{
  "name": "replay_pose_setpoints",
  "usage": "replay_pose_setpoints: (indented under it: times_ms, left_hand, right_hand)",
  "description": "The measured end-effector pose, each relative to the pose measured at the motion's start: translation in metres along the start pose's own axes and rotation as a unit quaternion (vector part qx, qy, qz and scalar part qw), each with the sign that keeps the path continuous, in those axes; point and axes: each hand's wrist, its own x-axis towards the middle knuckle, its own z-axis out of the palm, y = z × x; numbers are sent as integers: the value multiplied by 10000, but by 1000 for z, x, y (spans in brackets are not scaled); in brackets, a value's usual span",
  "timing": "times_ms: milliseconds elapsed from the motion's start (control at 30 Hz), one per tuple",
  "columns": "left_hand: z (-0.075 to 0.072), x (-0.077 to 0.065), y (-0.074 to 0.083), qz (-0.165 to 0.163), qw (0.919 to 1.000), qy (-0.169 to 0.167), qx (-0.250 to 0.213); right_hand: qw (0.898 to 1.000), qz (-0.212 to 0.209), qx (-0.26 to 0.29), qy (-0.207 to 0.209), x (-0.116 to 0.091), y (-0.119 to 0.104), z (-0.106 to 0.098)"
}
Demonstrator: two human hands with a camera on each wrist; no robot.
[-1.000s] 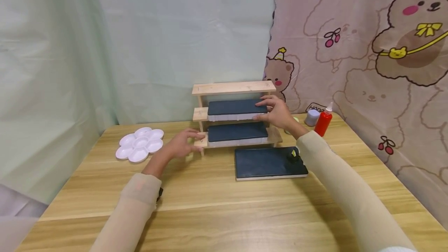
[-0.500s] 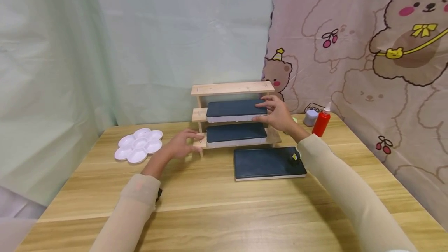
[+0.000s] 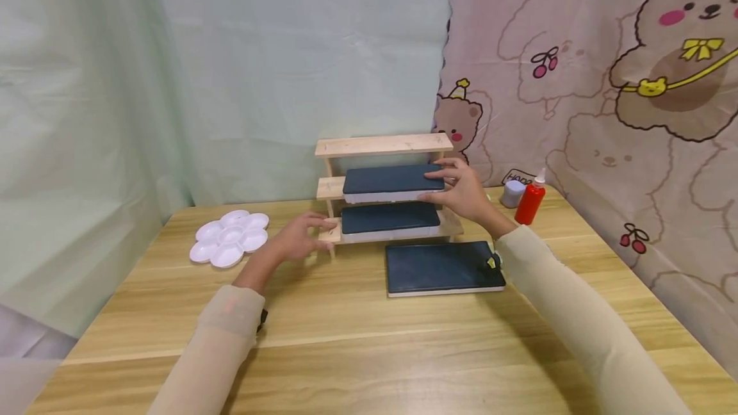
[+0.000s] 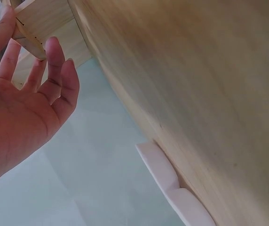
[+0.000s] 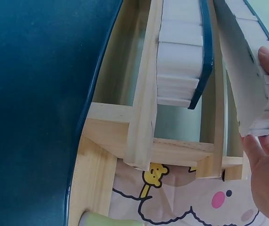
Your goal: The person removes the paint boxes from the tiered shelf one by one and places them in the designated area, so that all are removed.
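Flat case (image 3: 444, 268) on counter (image 3: 369, 351) before wooden rack (image 3: 383, 145). Left hand (image 3: 295, 237), fingers grasping rack's lower tier, beside lower box (image 3: 389, 218). Red bottle (image 3: 530, 203) rightward. Right hand (image 3: 466, 195), fingers pinching upper box (image 3: 386, 179) at middle tier; long axis left-right, dark face up.

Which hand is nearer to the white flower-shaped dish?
The left hand: it's at the left end of the wooden shelf, right of the dish. The right hand is farther, at the opposite end, holding the upper box.
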Motion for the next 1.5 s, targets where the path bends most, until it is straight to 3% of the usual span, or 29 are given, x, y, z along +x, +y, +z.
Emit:
replay_pose_setpoints:
  times_ms: [267,667,1000,1233,1500]
  left_hand:
    - [-3,-2,4,-68,9999,-54,-57]
    - [-3,-1,5,-44,10000,-37,-63]
    - [-2,-2,8,-40,10000,14,-61]
    - [-2,-2,8,3,10000,52,-36]
    - [-3,-1,9,-19,10000,34,-57]
  right_hand:
    - [9999,86,108,-17,-12,-37,-6]
    - [9993,-53,350,88,-4,-2,-9]
    - [9997,-112,215,63,-13,-17,-10]
    - [9994,-309,112,85,-16,-9,-12]
    - [9997,-210,100,-58,-26,-14,-18]
